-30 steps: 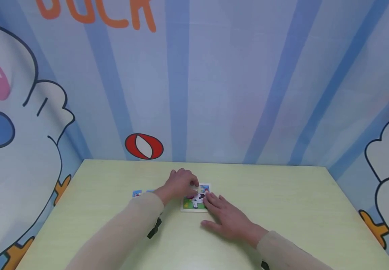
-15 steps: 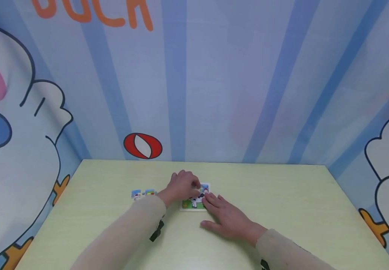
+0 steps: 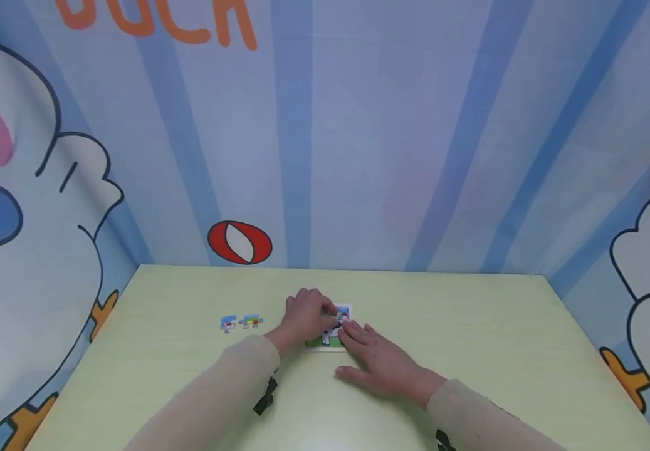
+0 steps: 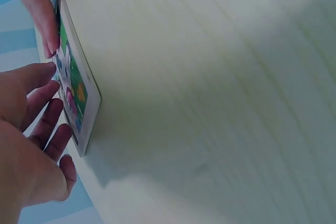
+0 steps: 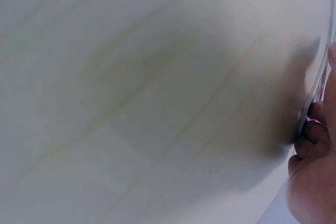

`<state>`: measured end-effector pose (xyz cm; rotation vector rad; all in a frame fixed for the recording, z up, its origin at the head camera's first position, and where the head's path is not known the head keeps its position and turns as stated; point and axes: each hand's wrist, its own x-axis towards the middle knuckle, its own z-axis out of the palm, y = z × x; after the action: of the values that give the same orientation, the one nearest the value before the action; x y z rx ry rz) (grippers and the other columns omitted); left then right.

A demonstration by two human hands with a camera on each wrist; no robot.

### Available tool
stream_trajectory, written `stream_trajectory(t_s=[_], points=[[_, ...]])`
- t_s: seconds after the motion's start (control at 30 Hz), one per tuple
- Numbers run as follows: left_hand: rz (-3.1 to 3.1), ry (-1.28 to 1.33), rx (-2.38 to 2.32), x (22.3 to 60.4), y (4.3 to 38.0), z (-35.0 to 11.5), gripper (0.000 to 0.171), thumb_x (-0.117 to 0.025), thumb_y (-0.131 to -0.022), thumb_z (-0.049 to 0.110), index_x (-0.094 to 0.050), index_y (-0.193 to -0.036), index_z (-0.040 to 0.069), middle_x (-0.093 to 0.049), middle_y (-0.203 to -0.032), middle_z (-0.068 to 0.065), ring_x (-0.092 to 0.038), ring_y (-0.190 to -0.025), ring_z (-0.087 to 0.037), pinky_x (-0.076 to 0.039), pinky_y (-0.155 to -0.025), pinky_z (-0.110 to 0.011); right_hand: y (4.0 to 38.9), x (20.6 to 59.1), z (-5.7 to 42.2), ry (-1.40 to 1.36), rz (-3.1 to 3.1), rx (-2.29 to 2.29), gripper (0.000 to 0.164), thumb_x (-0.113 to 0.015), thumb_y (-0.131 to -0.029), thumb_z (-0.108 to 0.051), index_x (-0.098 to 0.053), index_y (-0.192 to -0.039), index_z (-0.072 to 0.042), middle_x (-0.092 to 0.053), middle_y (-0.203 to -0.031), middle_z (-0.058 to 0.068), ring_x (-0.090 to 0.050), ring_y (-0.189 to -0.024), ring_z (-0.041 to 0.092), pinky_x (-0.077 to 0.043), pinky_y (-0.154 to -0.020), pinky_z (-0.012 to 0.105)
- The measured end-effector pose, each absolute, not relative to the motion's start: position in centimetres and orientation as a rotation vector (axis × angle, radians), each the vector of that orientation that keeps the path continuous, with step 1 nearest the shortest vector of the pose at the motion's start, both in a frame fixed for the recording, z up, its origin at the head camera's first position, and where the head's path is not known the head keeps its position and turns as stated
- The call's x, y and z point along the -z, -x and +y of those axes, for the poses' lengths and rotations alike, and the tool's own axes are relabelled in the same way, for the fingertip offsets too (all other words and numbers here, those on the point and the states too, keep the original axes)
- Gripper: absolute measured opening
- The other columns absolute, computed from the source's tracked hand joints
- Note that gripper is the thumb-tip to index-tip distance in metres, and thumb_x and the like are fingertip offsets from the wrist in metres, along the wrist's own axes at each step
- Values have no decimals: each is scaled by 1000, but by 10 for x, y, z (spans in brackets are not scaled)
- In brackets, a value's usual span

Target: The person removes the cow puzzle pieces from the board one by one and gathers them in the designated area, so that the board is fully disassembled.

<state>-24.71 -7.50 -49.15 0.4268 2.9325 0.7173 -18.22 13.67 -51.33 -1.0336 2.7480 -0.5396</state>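
Observation:
A small framed jigsaw puzzle [image 3: 326, 341] with a cow picture lies on the table between my hands. My left hand [image 3: 306, 314] reaches over its upper left part, thumb and index finger bent toward each other at the picture. In the left wrist view, the left fingers [image 4: 52, 111] are bent right beside the puzzle's surface; I cannot tell whether they pinch a piece. My right hand [image 3: 383, 366] lies low with straight fingers, its fingertips on the puzzle's right side. In the right wrist view, part of that hand [image 5: 315, 145] shows at the frame's edge.
Two loose jigsaw pieces, one blue [image 3: 227, 323] and one with green and red [image 3: 251, 321], lie left of my left hand. The pale table [image 3: 460, 326] ends at a blue striped backdrop [image 3: 353, 156] with cartoon prints.
My left hand has shifted slightly right and nearer to me over the puzzle, bringing the two loose pieces fully into view. My right hand stays in place.

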Motion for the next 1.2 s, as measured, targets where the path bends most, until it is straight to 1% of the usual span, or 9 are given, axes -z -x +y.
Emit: stream_trajectory(t_s=[0.13,0.37,0.5,0.7,1.0,1.2], points=[[2949,-390,-741,492,245,-73,18,-83,-94,30,-83,-107,17,-68,-108,-3,-57,-106,-26,-43,-94,-52,183,512,137,1029,2748,544,82,-55,-107,-59,-38,-164,-3,-30,-174,14,-27,-161,32,-24,-128,53],[2988,-327,-769,494,242,-69,14,-85,-93,29,-82,-99,17,-67,-104,-3,-57,-102,-26,-45,-92,-53,184,511,136,1029,2742,553,81,-56,-107,-58,-39,-163,-2,-31,-173,15,-28,-161,33,-24,-128,54],[3003,-292,-782,496,240,-67,12,-85,-93,28,-82,-97,17,-68,-105,-3,-57,-102,-26,-45,-92,-52,185,511,136,1025,2729,568,81,-56,-107,-58,-39,-163,-2,-31,-173,16,-28,-161,33,-24,-128,55],[2996,-239,-800,497,240,-64,11,-84,-92,27,-83,-98,17,-68,-107,-3,-57,-103,-26,-45,-93,-52,185,513,137,1024,2726,565,81,-55,-107,-59,-39,-163,-2,-31,-173,15,-28,-160,34,-24,-127,55],[2966,-167,-831,499,242,-62,13,-84,-93,31,-82,-95,18,-65,-106,-3,-55,-107,-27,-43,-96,-53,186,512,136,1030,2733,554,81,-56,-107,-59,-40,-163,-2,-31,-173,15,-29,-160,34,-25,-127,55],[2982,-148,-826,498,243,-61,12,-84,-93,29,-80,-91,18,-65,-103,-3,-55,-106,-28,-43,-95,-53,186,511,135,1035,2739,562,80,-57,-107,-58,-41,-162,-2,-32,-172,15,-30,-159,35,-25,-127,55]])
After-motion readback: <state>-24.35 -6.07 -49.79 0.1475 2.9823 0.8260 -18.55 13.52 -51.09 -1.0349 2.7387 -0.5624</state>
